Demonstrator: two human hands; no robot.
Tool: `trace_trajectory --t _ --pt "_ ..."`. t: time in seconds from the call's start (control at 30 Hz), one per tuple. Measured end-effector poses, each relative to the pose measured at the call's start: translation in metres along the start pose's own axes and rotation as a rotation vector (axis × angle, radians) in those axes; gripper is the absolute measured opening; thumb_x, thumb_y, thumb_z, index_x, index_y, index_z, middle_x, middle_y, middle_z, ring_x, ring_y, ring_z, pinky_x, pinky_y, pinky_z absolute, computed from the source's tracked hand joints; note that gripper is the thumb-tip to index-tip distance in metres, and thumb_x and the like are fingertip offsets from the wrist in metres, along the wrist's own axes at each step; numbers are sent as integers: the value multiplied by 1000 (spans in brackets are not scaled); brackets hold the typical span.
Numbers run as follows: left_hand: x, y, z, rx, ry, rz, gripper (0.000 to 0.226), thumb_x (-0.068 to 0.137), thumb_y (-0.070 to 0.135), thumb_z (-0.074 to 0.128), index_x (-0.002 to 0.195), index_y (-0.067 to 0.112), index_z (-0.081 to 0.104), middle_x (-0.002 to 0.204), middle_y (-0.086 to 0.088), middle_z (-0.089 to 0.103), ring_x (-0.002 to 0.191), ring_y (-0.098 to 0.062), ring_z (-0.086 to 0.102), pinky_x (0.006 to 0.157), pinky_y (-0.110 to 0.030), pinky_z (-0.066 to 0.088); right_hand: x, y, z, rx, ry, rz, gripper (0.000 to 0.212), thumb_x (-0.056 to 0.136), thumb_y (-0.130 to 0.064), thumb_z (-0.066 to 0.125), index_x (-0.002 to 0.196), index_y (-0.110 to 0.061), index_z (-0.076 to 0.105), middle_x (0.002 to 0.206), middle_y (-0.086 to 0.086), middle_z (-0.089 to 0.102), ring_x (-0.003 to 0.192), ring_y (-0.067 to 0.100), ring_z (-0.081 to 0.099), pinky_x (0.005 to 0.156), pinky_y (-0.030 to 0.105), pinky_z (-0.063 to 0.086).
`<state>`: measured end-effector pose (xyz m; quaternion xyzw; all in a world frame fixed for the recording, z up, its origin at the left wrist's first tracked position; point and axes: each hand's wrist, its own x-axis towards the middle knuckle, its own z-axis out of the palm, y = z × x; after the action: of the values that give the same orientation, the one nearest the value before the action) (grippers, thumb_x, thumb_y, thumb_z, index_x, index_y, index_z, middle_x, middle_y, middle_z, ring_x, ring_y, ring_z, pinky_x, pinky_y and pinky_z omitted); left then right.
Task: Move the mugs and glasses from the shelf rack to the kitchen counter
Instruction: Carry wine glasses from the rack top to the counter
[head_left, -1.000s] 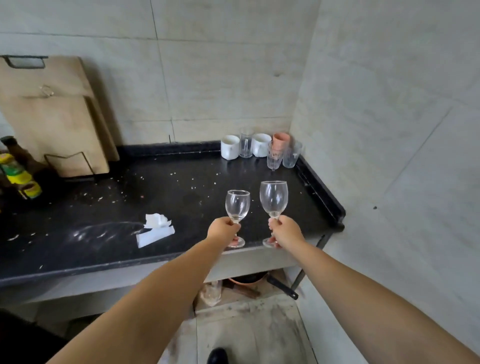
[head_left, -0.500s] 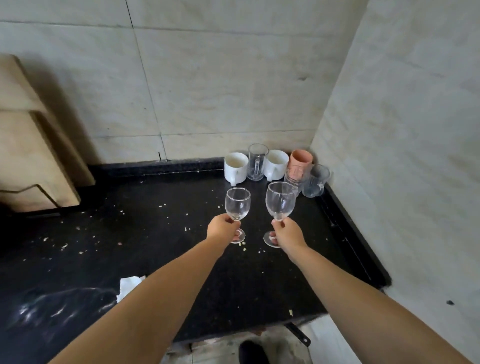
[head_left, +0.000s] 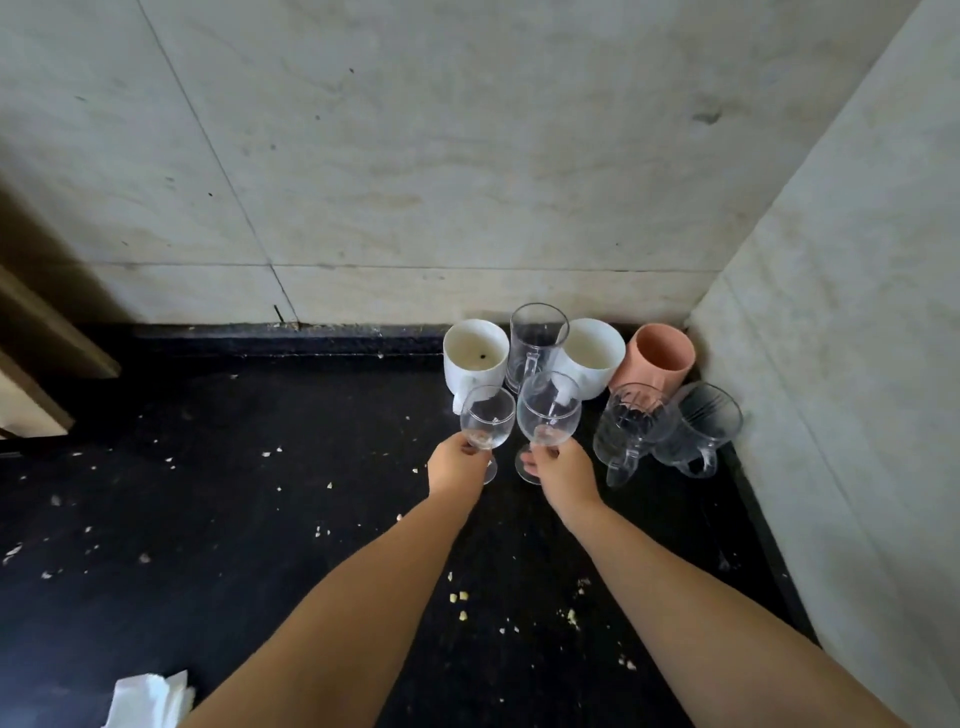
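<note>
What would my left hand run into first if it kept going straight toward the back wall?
Most likely the left white mug; the wine glass held by your left hand would probably touch it first, though depth is unclear.

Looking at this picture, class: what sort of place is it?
Probably a home kitchen: a black counter in a tiled corner, mugs and glasses grouped there, crumbs scattered about.
</note>
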<state>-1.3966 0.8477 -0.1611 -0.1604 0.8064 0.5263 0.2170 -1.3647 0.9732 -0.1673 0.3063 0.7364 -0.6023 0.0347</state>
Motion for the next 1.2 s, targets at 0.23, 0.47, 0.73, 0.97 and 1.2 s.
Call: trace_trajectory --t 0.23,0.47,0.73,0.97,1.2 --pt "18 -7 12 -60 24 5 13 85 10 53 76 13 62 73 1 63 69 -13 55 60 -23 42 20 11 2 -38 -32 -5 30 98 -13 46 126 -7 54 116 14 66 92 13 65 65 10 45" --pt "24 -16 17 -109 31 -24 15 86 20 62 71 26 59 73 7 65 67 -6 57 59 -21 44 23 17 0 -6 -55 36 32 95 -10 48 127 -9 53 116 11 67 95 15 64 74 15 45" --pt "10 -15 3 8 44 -8 21 89 17 57 109 15 58 92 0 60 76 -14 54 54 -22 41 17 15 0 -100 21 58 32 92 -13 56 123 -5 51 125 15 54 109 26 59 96 45 52" --pt "-25 -10 -36 454 0 146 28 91 18 52 117 14 60 116 -9 59 104 -26 59 87 -37 52 -20 1 -2 -461 3 60 20 93 -16 50 94 1 60 102 17 57 79 25 53 66 28 37" --pt "-64 -30 -69 957 62 326 34 95 28 45 128 19 50 129 -5 49 122 -25 45 99 -38 40 -66 -27 24 -984 -197 -425 27 96 -25 49 119 -12 52 125 9 48 115 27 51 88 39 47"
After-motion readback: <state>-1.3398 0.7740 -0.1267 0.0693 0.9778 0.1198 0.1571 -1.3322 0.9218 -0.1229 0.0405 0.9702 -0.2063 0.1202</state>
